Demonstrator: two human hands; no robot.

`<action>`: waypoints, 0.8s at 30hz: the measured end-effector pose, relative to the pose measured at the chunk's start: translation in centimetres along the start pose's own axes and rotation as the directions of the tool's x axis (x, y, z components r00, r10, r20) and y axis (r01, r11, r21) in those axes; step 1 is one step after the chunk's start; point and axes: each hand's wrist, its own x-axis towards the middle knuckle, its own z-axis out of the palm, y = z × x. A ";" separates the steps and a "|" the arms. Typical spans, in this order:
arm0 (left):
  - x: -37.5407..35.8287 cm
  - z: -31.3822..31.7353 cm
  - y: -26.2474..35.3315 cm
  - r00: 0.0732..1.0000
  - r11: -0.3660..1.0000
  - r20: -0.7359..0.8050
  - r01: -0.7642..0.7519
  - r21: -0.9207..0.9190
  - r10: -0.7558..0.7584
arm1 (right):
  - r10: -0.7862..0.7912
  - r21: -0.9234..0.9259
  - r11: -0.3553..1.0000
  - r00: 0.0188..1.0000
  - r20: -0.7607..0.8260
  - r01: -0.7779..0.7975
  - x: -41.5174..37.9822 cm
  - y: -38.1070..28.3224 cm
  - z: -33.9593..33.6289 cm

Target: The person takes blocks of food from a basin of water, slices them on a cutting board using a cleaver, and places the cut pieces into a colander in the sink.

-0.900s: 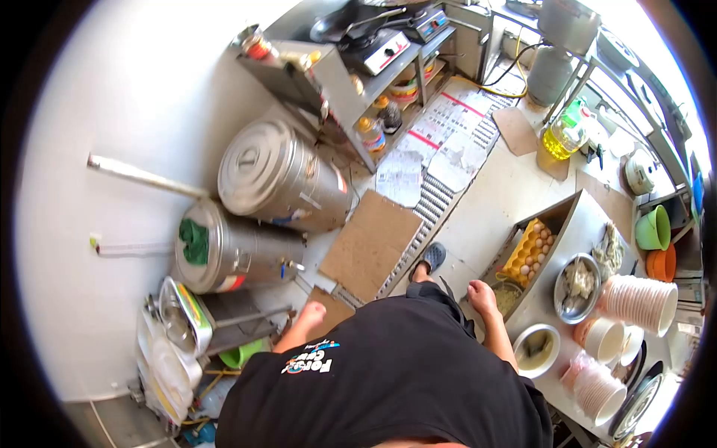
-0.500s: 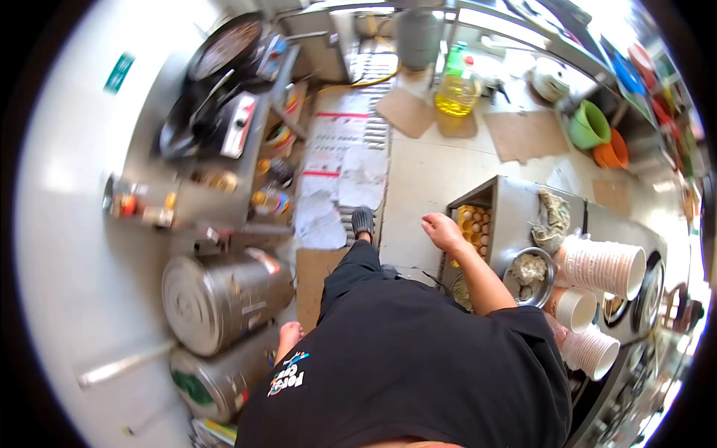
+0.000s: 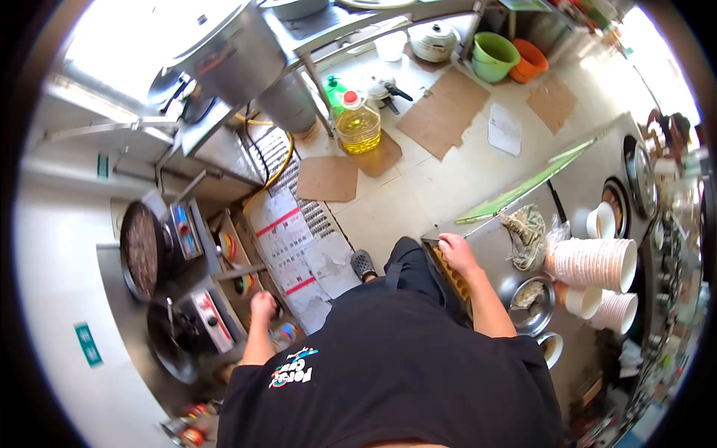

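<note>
My left hand (image 3: pixel 263 307) hangs at my left side, its fingers curled, beside the stove shelf; nothing can be made out in it. On the other side my right hand (image 3: pixel 458 252) is held over the near corner of the steel counter (image 3: pixel 489 246), fingers curled in, with no object visible in it. Yellow egg trays (image 3: pixel 450 275) sit under that corner. To the right of this hand lie a crumpled cloth (image 3: pixel 525 237), a steel bowl (image 3: pixel 539 322) with pale food in it, and stacks of paper bowls (image 3: pixel 594 263).
Two black pans (image 3: pixel 140 250) stand at the left by gas burners. An oil jug (image 3: pixel 359 128) stands on the floor ahead near cardboard sheets (image 3: pixel 446 112). Green (image 3: pixel 494 58) and orange (image 3: pixel 529 61) buckets are farther right. Steel pots stand at the upper left.
The view has turned to the right and moved forward. My left hand has come up more into view, and my right hand is now over the counter's corner.
</note>
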 end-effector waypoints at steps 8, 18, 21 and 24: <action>11.4 6.8 30.0 0.957 0.957 0.044 -0.287 0.046 0.285 | 0.300 0.327 0.914 0.943 -0.141 -0.242 10.7 4.0 -0.7; 11.2 19.7 35.7 0.929 0.721 0.358 -0.186 0.667 -0.092 | 0.191 0.305 0.949 0.912 -0.364 -0.077 27.9 10.0 -13.1; 16.8 21.3 36.6 0.950 0.755 0.287 -0.097 0.649 -0.125 | 0.197 0.301 0.952 0.874 -0.443 -0.062 29.6 12.1 -15.6; 20.8 23.2 40.4 0.962 0.788 0.253 -0.076 0.611 -0.103 | 0.301 0.344 0.926 0.850 -0.431 -0.153 29.5 11.7 -16.7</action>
